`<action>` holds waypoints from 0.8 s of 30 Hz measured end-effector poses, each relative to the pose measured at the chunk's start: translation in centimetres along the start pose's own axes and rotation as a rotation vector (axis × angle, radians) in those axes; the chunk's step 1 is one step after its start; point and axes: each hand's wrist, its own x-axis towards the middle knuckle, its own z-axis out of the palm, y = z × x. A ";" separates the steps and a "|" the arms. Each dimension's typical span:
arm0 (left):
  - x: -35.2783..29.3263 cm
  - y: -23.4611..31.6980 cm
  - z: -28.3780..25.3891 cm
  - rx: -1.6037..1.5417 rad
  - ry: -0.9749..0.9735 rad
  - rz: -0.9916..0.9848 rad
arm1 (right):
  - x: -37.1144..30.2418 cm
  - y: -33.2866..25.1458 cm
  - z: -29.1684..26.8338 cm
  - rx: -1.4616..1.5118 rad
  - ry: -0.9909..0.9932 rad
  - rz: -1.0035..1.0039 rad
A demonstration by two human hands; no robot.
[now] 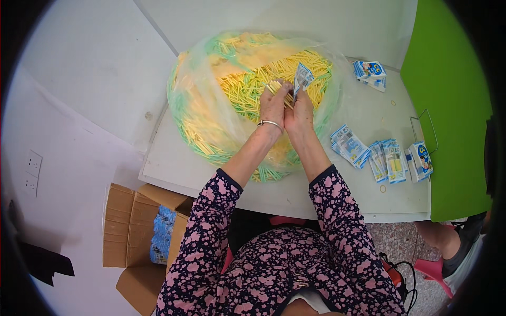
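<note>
A large clear plastic bag (211, 110) sits open on a white table (174, 168), filled with a heap of thin yellow, green and orange sticks (247, 89). Both hands meet over the heap. The left hand (274, 102) pinches a small bundle of sticks (276, 87) between its fingertips, and the right hand (300, 110) grips a small blue-and-white printed packet (302, 78) held upright just beside the bundle; whether any sticks are inside the packet cannot be made out. More such packets (382, 158) lie to the right on the table. On the floor at left, an open cardboard box (132, 226) holds blue packets.
</note>
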 end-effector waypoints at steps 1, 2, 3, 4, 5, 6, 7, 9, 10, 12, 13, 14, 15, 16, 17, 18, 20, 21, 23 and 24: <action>0.2 -0.2 -0.4 -0.013 -0.064 -0.020 | -0.2 0.0 0.0 0.001 -0.001 0.001; 0.2 -0.2 -0.1 -0.015 -0.066 -0.023 | -0.2 -0.2 -0.1 -0.008 -0.004 -0.009; 0.2 -0.3 0.3 -0.056 -0.057 -0.023 | -0.2 -0.3 -0.2 -0.017 -0.008 -0.019; 0.1 -0.3 0.7 -0.096 -0.048 -0.023 | 0.0 -0.4 -0.3 -0.018 -0.006 -0.022; 0.3 -0.2 0.8 -0.096 -0.051 -0.024 | 0.2 -0.5 -0.4 -0.022 -0.042 -0.041; 0.7 0.1 0.8 -0.147 0.007 -0.102 | 0.4 -0.7 -0.5 -0.026 -0.078 -0.060; 1.2 0.4 0.9 -0.198 0.065 -0.181 | 0.5 -1.2 -0.7 -0.025 -0.078 -0.065; 2.2 1.5 0.2 -0.215 0.130 -0.177 | 0.4 -2.3 -0.9 -0.228 -0.146 -0.120; 2.6 2.1 -0.2 -0.232 0.192 -0.177 | 0.3 -2.9 -1.1 -0.228 -0.149 -0.116; 3.0 3.4 -0.3 -0.195 0.154 -0.167 | 0.4 -4.9 -1.7 -0.508 -0.314 -0.103; 3.2 4.1 -0.3 -0.156 0.121 -0.152 | 0.3 -5.8 -2.0 -0.509 -0.312 -0.108; 3.6 4.8 -0.8 -0.127 0.042 -0.134 | -0.4 -6.7 -1.7 -0.657 -0.373 -0.059; 3.1 5.3 0.1 -0.129 0.040 -0.140 | -0.8 -7.6 -1.8 -0.809 -0.420 -0.011; 2.7 5.8 1.0 -0.067 0.029 -0.104 | -0.9 -8.4 -2.2 -0.810 -0.414 -0.013; 2.2 6.4 1.7 -0.004 0.022 -0.065 | -1.2 -9.0 -2.6 -0.851 -0.460 0.037; 2.0 6.6 2.0 -0.004 0.024 -0.068 | -1.4 -9.5 -2.9 -0.891 -0.506 0.088; 1.8 6.8 2.5 -0.011 -0.117 -0.057 | -1.9 -10.5 -3.2 -0.931 -0.536 0.137; 1.5 6.9 2.7 -0.011 -0.116 -0.061 | -2.1 -10.8 -3.4 -0.970 -0.570 0.184; 0.9 6.8 3.1 0.042 -0.201 -0.048 | -2.3 -11.2 -3.9 -0.966 -0.588 0.212; 0.7 6.7 3.2 0.042 -0.202 -0.051 | -2.5 -11.4 -4.0 -0.962 -0.610 0.239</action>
